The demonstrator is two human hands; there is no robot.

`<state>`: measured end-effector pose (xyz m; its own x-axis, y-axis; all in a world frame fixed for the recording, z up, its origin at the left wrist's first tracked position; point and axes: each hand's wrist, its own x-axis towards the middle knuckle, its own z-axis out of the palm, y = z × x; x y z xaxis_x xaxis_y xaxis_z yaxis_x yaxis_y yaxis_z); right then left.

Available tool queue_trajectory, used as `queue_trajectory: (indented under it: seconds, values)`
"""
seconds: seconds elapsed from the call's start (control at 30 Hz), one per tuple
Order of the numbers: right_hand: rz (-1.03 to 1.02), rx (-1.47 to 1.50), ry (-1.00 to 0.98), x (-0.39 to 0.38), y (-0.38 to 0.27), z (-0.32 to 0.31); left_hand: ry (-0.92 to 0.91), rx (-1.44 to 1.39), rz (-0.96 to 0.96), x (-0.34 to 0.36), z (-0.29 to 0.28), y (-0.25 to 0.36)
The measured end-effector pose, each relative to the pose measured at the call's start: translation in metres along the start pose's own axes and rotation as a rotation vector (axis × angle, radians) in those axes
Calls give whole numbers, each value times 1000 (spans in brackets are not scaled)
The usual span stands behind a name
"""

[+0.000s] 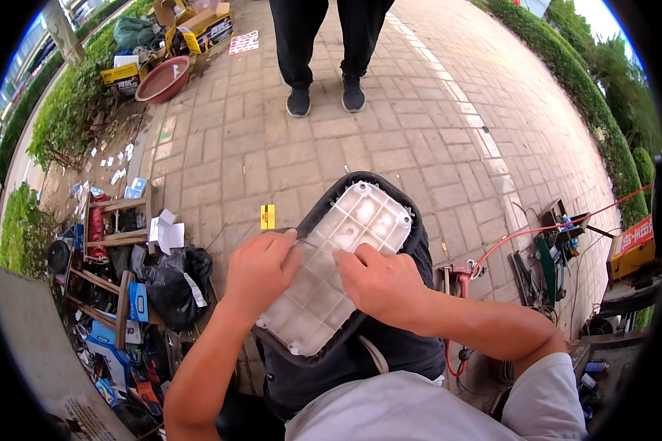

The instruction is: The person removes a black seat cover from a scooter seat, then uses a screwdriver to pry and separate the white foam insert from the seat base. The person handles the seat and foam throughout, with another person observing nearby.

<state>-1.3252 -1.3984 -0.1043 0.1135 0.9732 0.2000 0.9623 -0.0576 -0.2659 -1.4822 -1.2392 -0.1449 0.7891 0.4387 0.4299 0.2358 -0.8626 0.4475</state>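
Across my lap lies an upturned padded seat, its white ribbed plastic base (312,301) facing up and its black cover (419,239) folded round the rim. My left hand (261,268) grips the seat's left edge, thumb on top of the base and fingers bent at the cover. Resting on the middle of the base, my right hand (382,283) has its fingers curled in a pinch. Whatever is between those fingertips is hidden or too small to name. White fastener points show at the base's corners.
A person in black trousers (353,44) stands ahead on the paving. To the left are a wooden frame (114,239), a black plastic bag (176,287) and scattered boxes. A red hose (526,234) and a tool tray (555,250) lie right. A red basin (163,79) sits far left.
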Motion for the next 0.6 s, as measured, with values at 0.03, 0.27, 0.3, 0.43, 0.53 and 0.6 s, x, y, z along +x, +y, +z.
queue_trajectory:
  seconds: [0.03, 0.27, 0.3, 0.43, 0.53, 0.6]
  values:
    - [13, -7, -14, -1, -2, -1, 27, 8, 20, 1, 1, -1]
    - [24, 180, -70, 28, 9, -18, -5, 115, -13, -1, 3, 2]
    - [20, 124, -46, 22, 5, -14, 5, 113, -33, -2, 3, 3]
    - [-52, -24, 50, 0, 3, 4, 11, 50, -75, -1, 5, 1]
    - [-108, -90, 148, -6, 6, 17, 44, 11, -89, 0, 6, -1]
    - [-130, -104, 165, -7, 5, 17, 78, -4, -102, -1, 7, 0]
